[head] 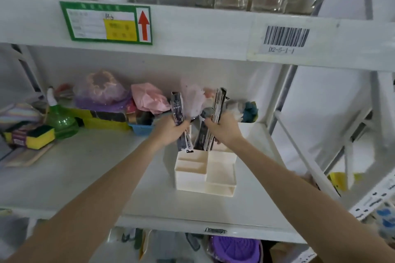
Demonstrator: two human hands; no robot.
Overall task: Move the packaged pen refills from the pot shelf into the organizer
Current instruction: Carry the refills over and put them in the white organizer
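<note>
- We've got both hands right over the white organizer (205, 171), which sits on the shelf board (85, 177) near its front edge.
- Our left hand (171, 132) is wrapped around one dark refill pack (177, 111), its bottom end poking into the organizer's tall back-left slot.
- Our right hand (224, 130) clutches a bundle of refill packs (219, 104), upright, lower ends dipping toward the back compartment beside the other one.
- Progress-wise, looks like we're close to done: packs are at the organizer, half in, just not let go yet. Whether more refills wait elsewhere, can't tell from here.
- The organizer's front trays are low and bare; the back slots are narrow, so the packs need to go in straight down.
- Room: lots of bare shelf left of and in front of the organizer. Behind it things get crowded with the pink bag (149, 100) and other clutter, and the upper shelf beam (192, 30) hangs overhead.
</note>
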